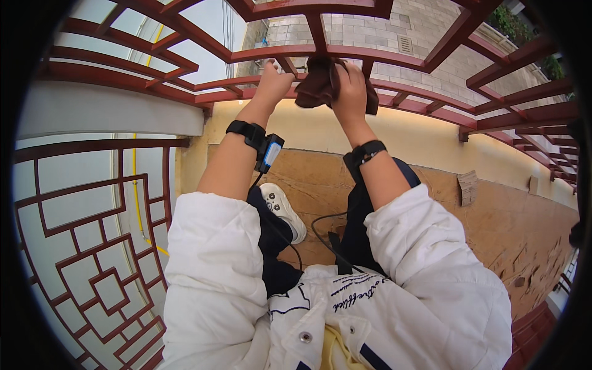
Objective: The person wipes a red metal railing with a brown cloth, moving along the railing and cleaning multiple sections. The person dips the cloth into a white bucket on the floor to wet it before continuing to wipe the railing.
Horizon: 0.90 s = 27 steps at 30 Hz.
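My right hand [350,88] grips a dark brown cloth [315,85], bunched against the lower bars of a red-brown lattice railing [393,58]. Folds of the cloth hang on both sides of the hand and cover part of the bars. To the left of the cloth, my left hand [274,84] is at the same low rails with its fingers partly curled. Whether those fingers close around a bar is hidden. Both wrists wear black straps, and the left one carries a small device [269,152] with a lit panel and a cable.
Below the railing runs a cream ledge wall [314,122] above a brown tiled floor [444,222]. Torn brown scraps [467,188] lie at the right. A second lattice panel [106,286] stands on the left. Loose cables [319,231] hang near my legs. Paving [296,34] shows beyond the railing.
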### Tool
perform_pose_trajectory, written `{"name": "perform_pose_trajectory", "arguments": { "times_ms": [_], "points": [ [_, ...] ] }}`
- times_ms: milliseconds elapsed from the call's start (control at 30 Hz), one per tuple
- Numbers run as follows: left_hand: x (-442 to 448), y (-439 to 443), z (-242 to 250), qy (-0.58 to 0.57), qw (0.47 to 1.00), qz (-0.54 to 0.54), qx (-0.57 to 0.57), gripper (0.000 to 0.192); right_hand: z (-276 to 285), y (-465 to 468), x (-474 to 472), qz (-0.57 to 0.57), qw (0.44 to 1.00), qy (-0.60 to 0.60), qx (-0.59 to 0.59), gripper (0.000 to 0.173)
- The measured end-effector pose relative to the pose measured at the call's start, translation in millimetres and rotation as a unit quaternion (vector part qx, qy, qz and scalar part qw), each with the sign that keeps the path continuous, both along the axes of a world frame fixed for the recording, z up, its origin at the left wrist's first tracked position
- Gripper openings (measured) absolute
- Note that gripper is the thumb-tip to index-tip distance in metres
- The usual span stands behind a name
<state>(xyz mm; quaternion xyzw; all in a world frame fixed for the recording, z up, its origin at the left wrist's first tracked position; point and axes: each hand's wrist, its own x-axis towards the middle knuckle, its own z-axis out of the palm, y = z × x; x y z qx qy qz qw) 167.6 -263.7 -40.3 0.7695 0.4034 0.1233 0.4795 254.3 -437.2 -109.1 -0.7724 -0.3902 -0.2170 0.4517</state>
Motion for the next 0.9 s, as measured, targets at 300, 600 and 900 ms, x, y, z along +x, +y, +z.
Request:
{"name": "perform_pose_trajectory", "arguments": {
  "times_ms": [300, 600, 900],
  "points": [
    [-19, 30, -55, -0.029, 0.996, -0.086, 0.027, 0.054, -49, 81, 8, 0.007, 0.963, -0.025, -0.269, 0.048],
    [-20, 20, -43, 0.022, 0.993, -0.103, -0.044, 0.074, -24, 24, 34, 0.068, 0.943, -0.011, -0.326, 0.044],
    [-32, 19, -30, -0.078, 0.973, -0.111, -0.189, 0.058, -31, 67, 8, 0.091, 0.981, -0.090, -0.145, 0.053]
  ]
}}
